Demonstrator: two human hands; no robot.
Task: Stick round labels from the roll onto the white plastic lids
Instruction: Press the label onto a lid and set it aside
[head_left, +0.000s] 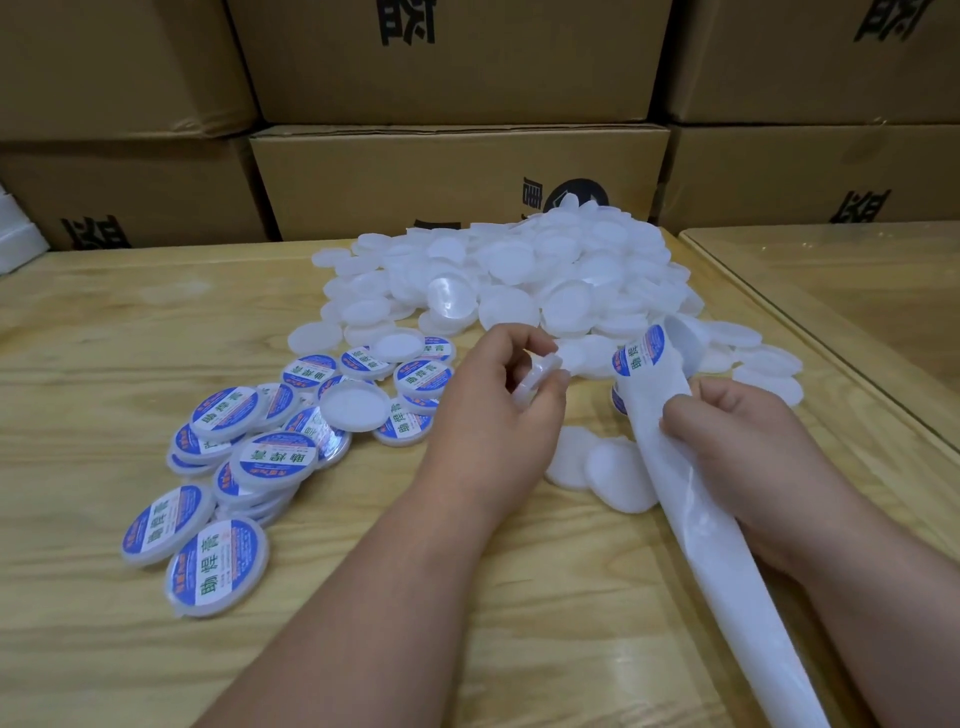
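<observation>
Head view: left grip (498, 384) pinches lid (535, 375); right grip (727, 431) clasps label strip (670, 452) reading 助焊膏.

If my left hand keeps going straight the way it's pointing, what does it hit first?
Probably the label at the bend of the backing strip; the left hand, gripping a lid, points right toward it, though depth is unclear.

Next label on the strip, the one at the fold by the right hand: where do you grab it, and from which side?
Probably by its free upper edge. The round label sits where the backing strip bends over, held below by the right hand. Come in from the left, where the left hand holds a blank lid, and pinch the rim with the fingers, not the printed face.
</observation>
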